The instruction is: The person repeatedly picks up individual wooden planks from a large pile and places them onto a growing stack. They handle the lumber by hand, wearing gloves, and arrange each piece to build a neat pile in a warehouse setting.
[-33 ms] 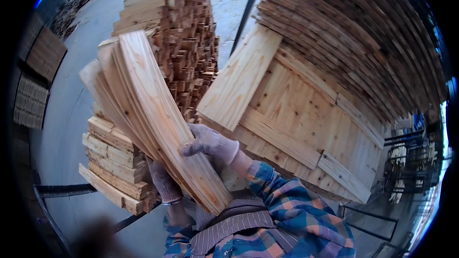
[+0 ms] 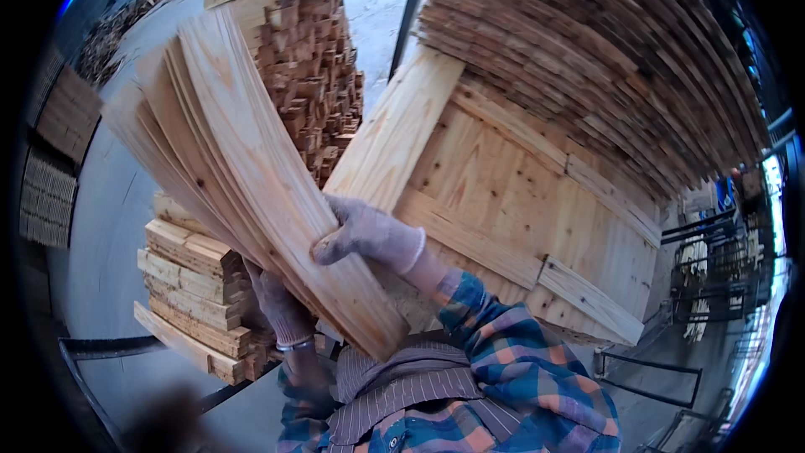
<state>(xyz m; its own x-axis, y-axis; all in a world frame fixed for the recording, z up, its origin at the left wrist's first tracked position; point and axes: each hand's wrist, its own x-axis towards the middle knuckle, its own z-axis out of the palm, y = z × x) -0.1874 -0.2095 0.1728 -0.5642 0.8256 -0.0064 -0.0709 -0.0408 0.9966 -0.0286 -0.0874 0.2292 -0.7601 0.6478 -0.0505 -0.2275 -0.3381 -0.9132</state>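
Head view: holds fanned boards [image 2: 256,151] between left hand [image 2: 281,312] and right hand [image 2: 371,236], left of the wooden panel [image 2: 520,193], and may spill some through uneven pinching

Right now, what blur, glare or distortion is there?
Head view: the held boards look smeared at their far left ends; a dark brown shape at lower left is out of focus. Same view: bright glare lines the right rim, and fisheye distortion bows the large plank stack.
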